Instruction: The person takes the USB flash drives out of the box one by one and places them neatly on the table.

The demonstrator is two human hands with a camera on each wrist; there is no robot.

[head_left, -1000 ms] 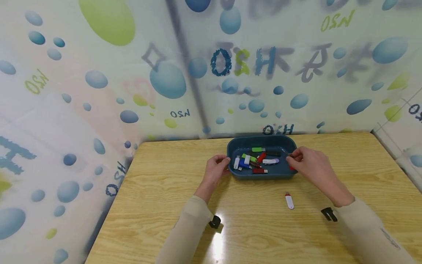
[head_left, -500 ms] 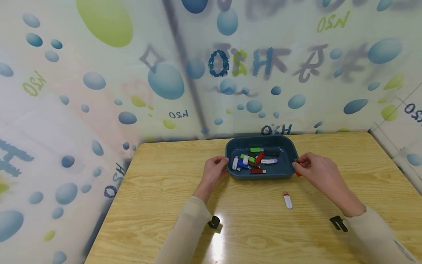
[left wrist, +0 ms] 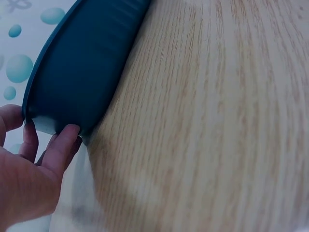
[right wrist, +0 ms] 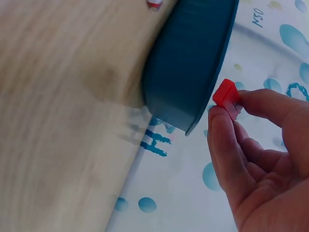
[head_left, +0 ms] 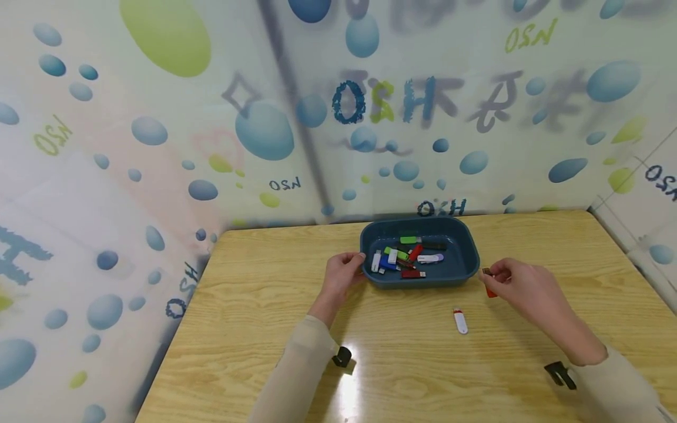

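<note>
A dark blue plastic tray (head_left: 444, 279) stands near the back of the table, with several USB sticks of mixed colours in it. My left hand (head_left: 341, 275) grips the tray's left end, thumb at the rim and fingers against the outer wall (left wrist: 72, 72). Just off the tray's right front corner, my right hand (head_left: 529, 289) pinches a red USB stick (head_left: 491, 289) between thumb and fingers. In the right wrist view the red stick's end (right wrist: 226, 93) points out from the fingertips. A white USB stick with a red end (head_left: 461, 322) lies on the table in front of the tray.
The wooden table (head_left: 254, 329) reaches back to a wall (head_left: 254, 200) printed with bubbles and letters, close behind the tray. Inside the tray, the sticks, such as a dark red one (head_left: 412, 274), lie mostly to the left and middle.
My right hand has moved from over the tray's right end outward to the right and nearer, carrying the red USB stick out past the rim. The left hand keeps its grip on the tray.
</note>
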